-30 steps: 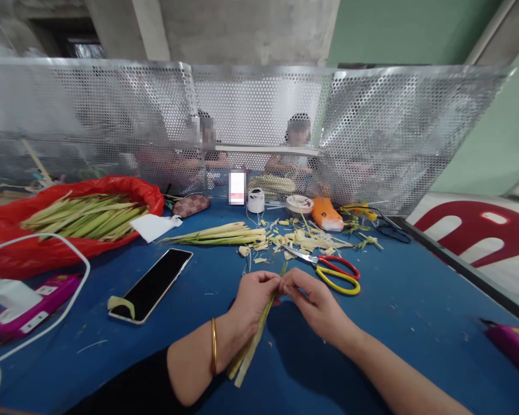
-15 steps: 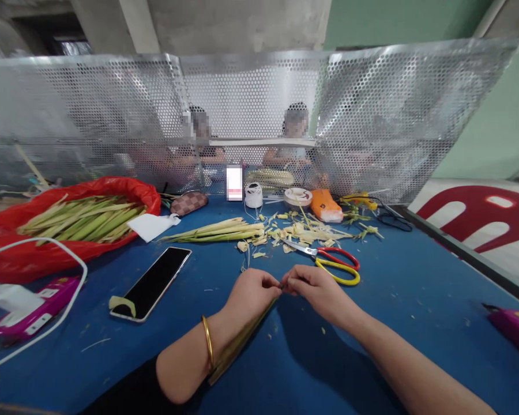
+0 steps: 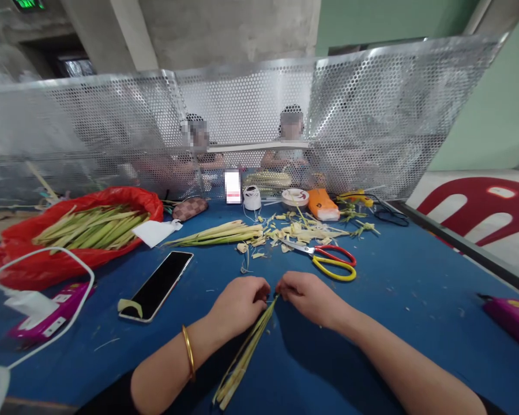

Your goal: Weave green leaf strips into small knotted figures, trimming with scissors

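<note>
My left hand point(image 3: 239, 304) and my right hand point(image 3: 309, 297) meet over the blue table point(image 3: 398, 300), both closed in a pinch on the top end of a bundle of thin green-yellow leaf strips point(image 3: 244, 351). The strips trail down towards me, under my left wrist, which wears a gold bangle point(image 3: 188, 358). Red-and-yellow scissors point(image 3: 328, 260) lie just beyond my right hand. A pile of leaf scraps point(image 3: 298, 231) and a bunch of long leaves point(image 3: 218, 233) lie farther back.
A black phone point(image 3: 158, 284) lies to the left. A red bag of green leaves point(image 3: 75, 230) sits at far left, with a pink device and white cable point(image 3: 47, 311) near it. A thread spool point(image 3: 252, 198), an orange box point(image 3: 323, 205), a perforated metal screen point(image 3: 259, 115) and two people stand behind.
Both hands drew slightly towards me and lower on the table. The leaf strips now fan out below my left hand. The camera view tilted a little.
</note>
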Demonstrator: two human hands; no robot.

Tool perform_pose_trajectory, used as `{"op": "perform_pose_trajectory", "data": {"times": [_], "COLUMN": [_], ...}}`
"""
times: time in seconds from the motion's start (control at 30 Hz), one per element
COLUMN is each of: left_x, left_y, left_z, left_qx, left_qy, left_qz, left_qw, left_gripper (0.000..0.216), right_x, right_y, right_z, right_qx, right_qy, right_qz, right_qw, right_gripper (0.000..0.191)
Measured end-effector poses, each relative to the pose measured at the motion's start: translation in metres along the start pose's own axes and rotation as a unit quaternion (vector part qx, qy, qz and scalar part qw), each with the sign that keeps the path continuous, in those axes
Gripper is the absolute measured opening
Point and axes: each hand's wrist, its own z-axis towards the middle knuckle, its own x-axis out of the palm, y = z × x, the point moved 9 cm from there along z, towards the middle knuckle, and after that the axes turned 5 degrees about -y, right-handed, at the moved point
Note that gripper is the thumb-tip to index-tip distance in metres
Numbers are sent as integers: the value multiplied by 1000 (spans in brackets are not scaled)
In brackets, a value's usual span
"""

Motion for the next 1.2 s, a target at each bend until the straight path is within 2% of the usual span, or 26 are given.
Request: {"op": "perform_pose_trajectory", "data": {"times": [0.07, 0.17, 0.23, 0.43, 0.5, 0.6, 0.7, 0.87, 1.0, 1.1, 1.17, 1.2], "left_x": [-3, 2, 3, 11, 13, 11, 7, 2, -9, -13, -10, -7], "left_y": [-4, -8, -8, -13, -12, -5, 0, -5, -5, 2, 7, 8], "left_z": [3, 12, 21, 40, 41, 40, 37, 33, 36, 39, 40, 40], "left_qx": [32, 68, 83, 151, 145, 88, 58, 112, 129, 95, 59, 41], "left_qy": [3, 46, 59, 49, 38, 26, 40, 103, 104, 106, 108, 111], "left_qz": [72, 126, 150, 173, 162, 132, 123, 119, 145, 42, -97, -175], "left_qw": [997, 989, 983, 972, 975, 987, 990, 981, 975, 989, 988, 977], "left_gripper": [15, 6, 6, 11, 11, 12, 11, 15, 13, 12, 18, 19], "right_x": [0, -2, -2, -3, -4, -4, -5, -5, -5, -5, -4, -4], "right_y": [3, 6, 8, 12, 13, 15, 19, 19, 17, 18, 18, 18], "right_z": [-1, -1, -2, -3, -4, -4, -4, -4, -4, -4, -4, -4], "right_qx": [-4, -7, -11, -34, -37, -35, -41, -49, -48, -45, -44, -44], "right_qy": [6, 19, 31, 57, 58, 64, 68, 68, 64, 65, 67, 68], "right_qz": [3, 3, 2, -8, -14, -17, -14, -9, -2, -4, -5, -5], "right_qw": [1000, 1000, 999, 998, 998, 997, 997, 996, 997, 997, 997, 997], "right_gripper": [22, 23, 25, 23, 22, 21, 22, 24, 25, 24, 24, 23]}}
